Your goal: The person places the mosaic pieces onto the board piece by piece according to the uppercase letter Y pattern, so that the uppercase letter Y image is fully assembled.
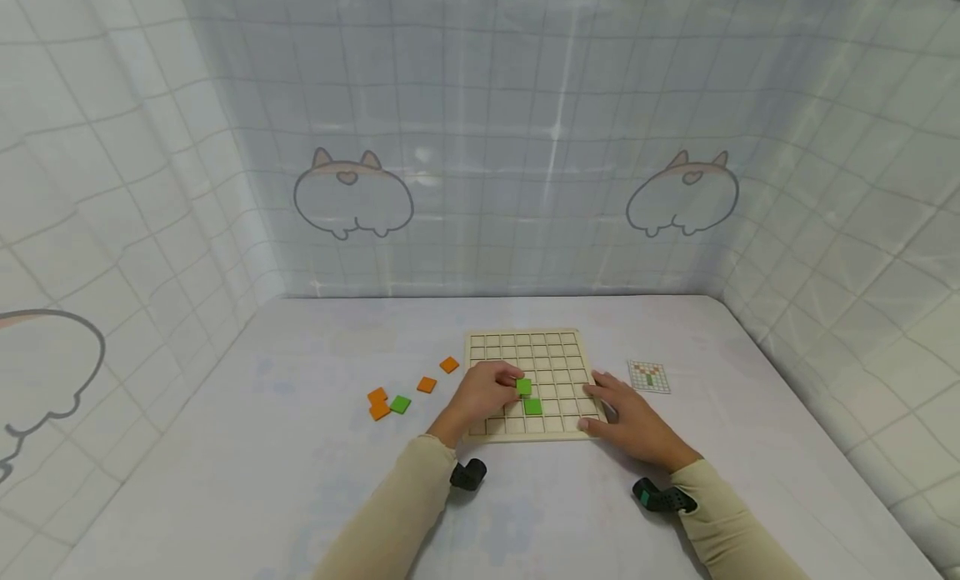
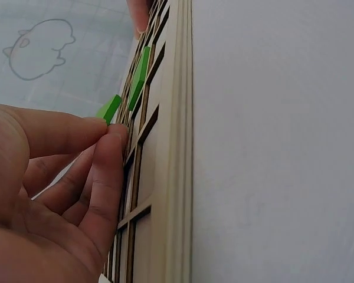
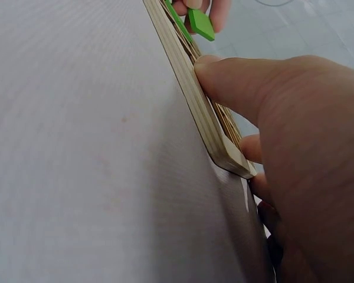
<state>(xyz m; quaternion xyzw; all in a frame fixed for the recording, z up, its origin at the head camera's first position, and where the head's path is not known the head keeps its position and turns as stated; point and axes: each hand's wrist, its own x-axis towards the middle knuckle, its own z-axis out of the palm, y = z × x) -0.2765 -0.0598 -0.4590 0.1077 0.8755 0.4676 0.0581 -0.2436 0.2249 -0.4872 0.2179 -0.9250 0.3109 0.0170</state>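
My left hand (image 1: pixel 486 392) pinches a green square tile (image 1: pixel 523 387) between thumb and fingertips, just above the wooden grid board (image 1: pixel 558 363). In the left wrist view the held tile (image 2: pixel 110 109) is tilted, its lower part hidden by the fingers. Another green tile (image 1: pixel 532 407) lies on the board, close to the held one. My right hand (image 1: pixel 630 417) rests at the board's right side, fingers spread. In the right wrist view its thumb (image 3: pixel 236 82) touches the top of the board near a rounded corner (image 3: pixel 227 156).
Left of the board lie several orange tiles (image 1: pixel 427 385) and one green tile (image 1: pixel 401 405). A small card with a coloured grid pattern (image 1: pixel 648 377) lies to the right. The white-covered table (image 1: pixel 247 480) meets sheeted walls (image 1: pixel 487 230) at the back and sides.
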